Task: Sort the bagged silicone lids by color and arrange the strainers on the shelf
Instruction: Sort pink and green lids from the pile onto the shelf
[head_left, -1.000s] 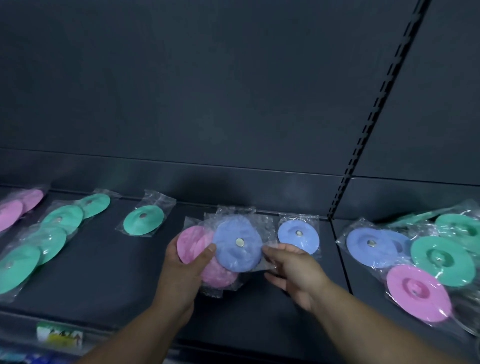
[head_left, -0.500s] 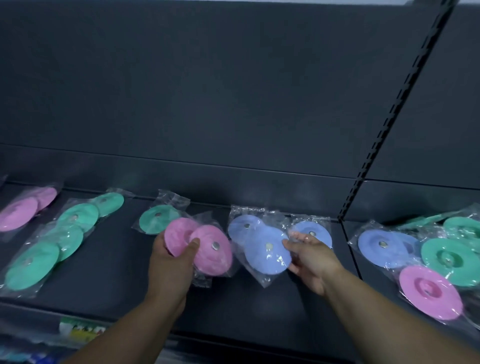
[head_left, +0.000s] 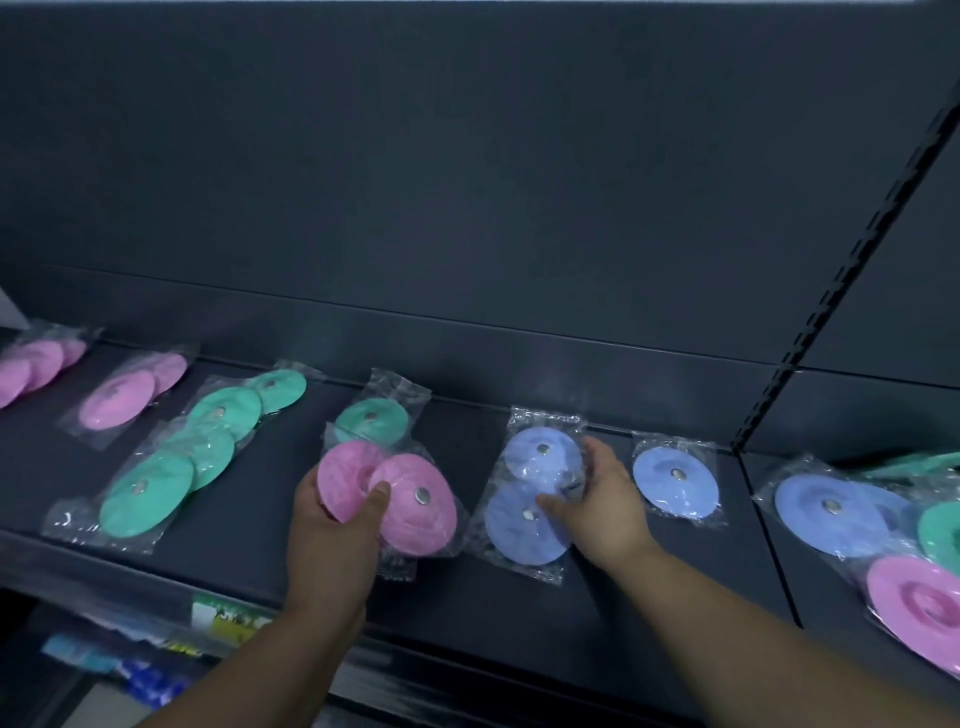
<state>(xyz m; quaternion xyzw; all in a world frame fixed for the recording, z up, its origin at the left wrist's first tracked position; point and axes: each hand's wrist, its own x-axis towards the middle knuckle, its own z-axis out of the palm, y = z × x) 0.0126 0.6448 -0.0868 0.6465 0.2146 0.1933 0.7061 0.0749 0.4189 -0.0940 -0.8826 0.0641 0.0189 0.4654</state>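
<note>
Far left at the back edge of the shelf (head_left: 519, 613) there's a bunch of bagged pink lids (head_left: 31, 364), then another pink bag (head_left: 122, 397); next a green row (head_left: 176, 457) overlapping like roof tiles, running from the front edge to the back; one single green bag (head_left: 371, 418) sits near the back.

Left hand (head_left: 332, 540) grips the pink pair (head_left: 415, 504) above the front half, thumb across the front and fingers behind; the two discs sit side by side, long axis left-right, faces tipped toward the camera, with a little metal stud in the middle of the right one.

Right hand (head_left: 602, 509) has its fingers curled on the blue pair (head_left: 524, 499), which lies flat mid-shelf, long axis front to back, studs up; crinkly clear plastic, smooth matte round discs.

A single blue bag (head_left: 675, 483) is just beside it; past the divider there's a mixed pile (head_left: 831, 506) of blue, green and pink.
</note>
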